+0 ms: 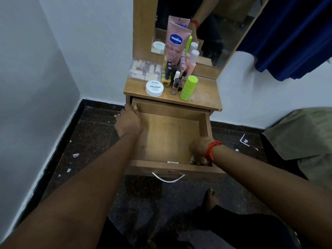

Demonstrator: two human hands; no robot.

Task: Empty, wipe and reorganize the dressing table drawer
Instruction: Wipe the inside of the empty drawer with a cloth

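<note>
The wooden drawer [168, 133] of the dressing table is pulled far out, and its floor shows bare wood with nothing lying on it. My left hand [128, 121] grips the drawer's left wall near the back, with the thumb inside. In the front right corner my right hand [199, 149], with a red thread on its wrist, reaches down and its curled fingers hold a small pale cloth [193, 160] that is mostly hidden. A metal handle [168, 177] hangs on the drawer front.
On the tabletop [203, 97] stand a pink Vaseline tube [177, 42], a white nail-polish jar [154, 88], a green bottle [188, 87], several small bottles and a clear case [143, 70]. Blue curtain [287, 36] and olive bedding [301, 137] are to the right. Paper scraps [75, 155] litter the dark floor.
</note>
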